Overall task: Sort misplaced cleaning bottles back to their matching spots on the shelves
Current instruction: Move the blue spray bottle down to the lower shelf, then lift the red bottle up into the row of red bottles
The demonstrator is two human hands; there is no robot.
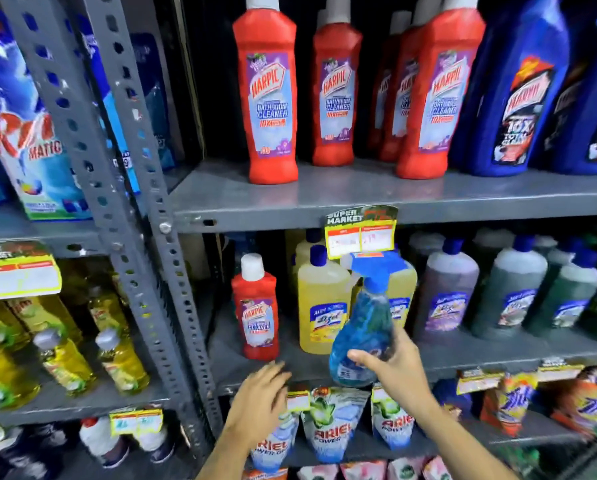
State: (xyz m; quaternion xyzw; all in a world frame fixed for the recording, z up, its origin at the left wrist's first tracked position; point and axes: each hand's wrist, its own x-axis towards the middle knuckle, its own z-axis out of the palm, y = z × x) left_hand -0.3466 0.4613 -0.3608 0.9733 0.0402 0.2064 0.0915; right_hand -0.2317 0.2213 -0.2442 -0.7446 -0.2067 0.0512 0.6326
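My right hand [395, 363] grips a blue spray bottle [366, 327] with a blue and white trigger head, held upright in front of the middle shelf. My left hand [260, 398] hovers with fingers apart just below a small red Harpic bottle [255, 308] that stands alone at the left end of the middle shelf [234, 367], beside yellow Lizol bottles [321, 303]. On the upper shelf [324, 199] stand several large red Harpic bottles [267, 91], and blue Harpic bottles [518, 88] to their right.
Purple and green cleaner bottles [511, 289] fill the right of the middle shelf. Ariel pouches [331, 424] hang below. A grey perforated upright [144, 209] divides the racks; detergent packs [23, 133] and yellow dish-liquid bottles [65, 358] are on the left rack. A price tag [361, 233] hangs from the upper shelf edge.
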